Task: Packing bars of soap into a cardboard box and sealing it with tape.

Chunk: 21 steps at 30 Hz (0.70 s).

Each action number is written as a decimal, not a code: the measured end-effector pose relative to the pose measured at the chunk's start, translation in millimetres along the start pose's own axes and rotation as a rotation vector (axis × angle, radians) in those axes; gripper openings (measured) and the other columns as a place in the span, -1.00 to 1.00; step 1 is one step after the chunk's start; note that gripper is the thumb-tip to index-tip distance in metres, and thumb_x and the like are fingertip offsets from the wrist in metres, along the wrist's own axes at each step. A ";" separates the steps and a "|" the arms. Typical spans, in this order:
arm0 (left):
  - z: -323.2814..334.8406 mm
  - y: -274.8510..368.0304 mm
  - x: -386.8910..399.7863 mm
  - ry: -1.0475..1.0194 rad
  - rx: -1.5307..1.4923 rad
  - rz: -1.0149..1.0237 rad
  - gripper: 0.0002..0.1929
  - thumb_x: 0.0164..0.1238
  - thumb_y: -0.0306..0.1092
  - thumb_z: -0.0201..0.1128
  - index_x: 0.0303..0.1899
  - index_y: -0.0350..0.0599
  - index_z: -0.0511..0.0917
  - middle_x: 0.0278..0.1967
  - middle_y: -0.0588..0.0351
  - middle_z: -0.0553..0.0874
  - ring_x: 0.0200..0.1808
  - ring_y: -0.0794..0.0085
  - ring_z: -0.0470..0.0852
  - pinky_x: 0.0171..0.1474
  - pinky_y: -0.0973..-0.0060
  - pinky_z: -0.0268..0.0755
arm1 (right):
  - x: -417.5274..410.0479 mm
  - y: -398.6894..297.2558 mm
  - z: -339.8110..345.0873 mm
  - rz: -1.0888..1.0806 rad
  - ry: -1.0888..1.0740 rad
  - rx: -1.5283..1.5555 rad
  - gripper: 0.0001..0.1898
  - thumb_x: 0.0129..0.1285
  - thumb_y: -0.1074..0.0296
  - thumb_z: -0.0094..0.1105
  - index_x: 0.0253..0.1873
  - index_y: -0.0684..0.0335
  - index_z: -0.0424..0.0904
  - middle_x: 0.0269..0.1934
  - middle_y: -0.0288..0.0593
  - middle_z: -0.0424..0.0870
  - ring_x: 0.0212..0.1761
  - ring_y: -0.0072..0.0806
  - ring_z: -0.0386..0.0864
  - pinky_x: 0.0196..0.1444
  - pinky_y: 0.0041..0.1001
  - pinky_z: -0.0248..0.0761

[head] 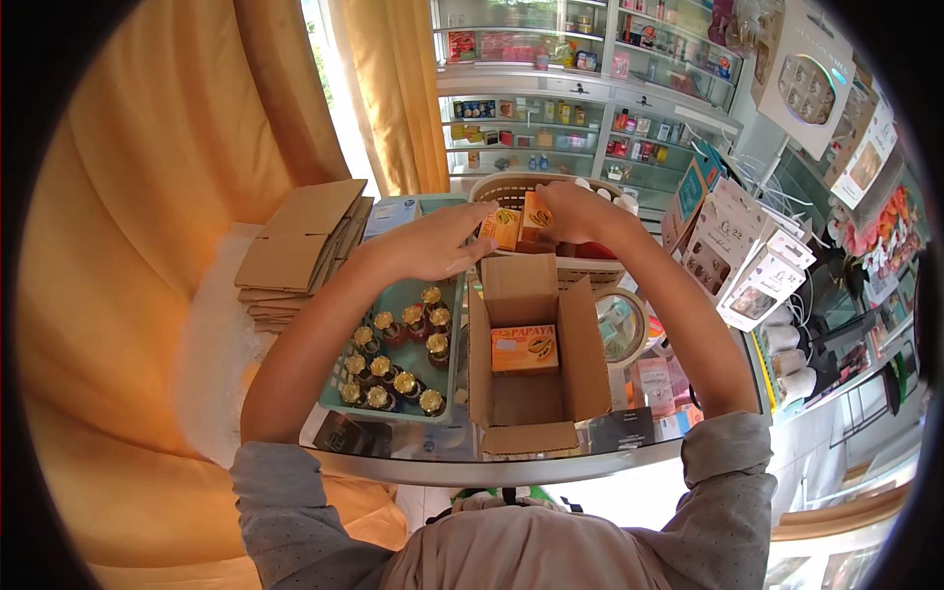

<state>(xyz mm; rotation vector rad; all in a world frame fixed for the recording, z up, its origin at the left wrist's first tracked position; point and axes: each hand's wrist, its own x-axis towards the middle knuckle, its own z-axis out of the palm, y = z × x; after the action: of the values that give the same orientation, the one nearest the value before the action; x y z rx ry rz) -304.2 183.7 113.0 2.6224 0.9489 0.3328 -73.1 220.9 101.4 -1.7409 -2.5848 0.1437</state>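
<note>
Both my hands are over a woven plastic basket (590, 265) on the glass counter. My right hand (579, 214) is closed on a small orange papaya box (536, 215) inside the basket. Beside it, a second orange box (502, 227) stands close to the fingertips of my left hand (442, 242); whether they touch it I cannot tell. An open cardboard carton (479, 354) stands nearer to me, flaps up, with one orange papaya box (524, 349) lying in it. The lower part of the basket's contents is hidden.
Left of the carton, a green plastic tray (451, 369) holds several gold-capped bottles. Folded cardboard cartons (287, 251) are stacked at the left. A tape roll (622, 327) lies to the right, near packaged press-on nails (719, 247). Glass shelves (523, 81) with goods stand behind.
</note>
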 end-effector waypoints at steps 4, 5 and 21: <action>-5.1 0.1 4.9 -0.068 -0.024 -0.054 -0.37 0.46 -0.09 0.01 0.33 -0.42 0.14 0.26 -0.36 0.37 0.28 -0.08 0.37 0.33 0.26 0.21 | 5.1 4.8 4.0 -0.036 0.022 0.018 -0.41 0.00 0.24 0.35 0.12 0.41 0.42 0.07 0.19 0.47 0.17 -0.01 0.42 0.21 -0.25 0.32; -3.0 -7.4 6.0 -0.056 -0.002 -0.008 -0.37 0.48 -0.06 -0.01 0.36 -0.36 0.11 0.24 -0.37 0.38 0.26 -0.06 0.40 0.30 0.26 0.24 | 3.9 4.6 4.0 -0.076 0.091 0.015 -0.35 -0.02 0.25 0.37 0.19 0.41 0.38 0.12 0.18 0.44 0.17 0.00 0.42 0.22 -0.26 0.32; -20.5 23.2 -10.7 0.090 -0.471 0.098 -0.25 0.29 -0.08 0.30 0.35 -0.28 0.15 0.17 -0.05 0.48 0.18 0.33 0.50 0.24 0.41 0.35 | -79.7 -41.0 -37.5 -0.552 0.231 0.767 0.02 -0.10 0.63 0.37 0.50 -0.06 0.04 0.22 -0.13 0.42 -0.14 -0.52 0.51 -0.11 -0.48 0.46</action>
<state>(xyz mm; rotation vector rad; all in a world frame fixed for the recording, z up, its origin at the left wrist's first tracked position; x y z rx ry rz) -305.5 164.6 139.5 2.2373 0.6684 0.6203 -78.3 134.2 145.0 -0.7219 -2.2664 0.7398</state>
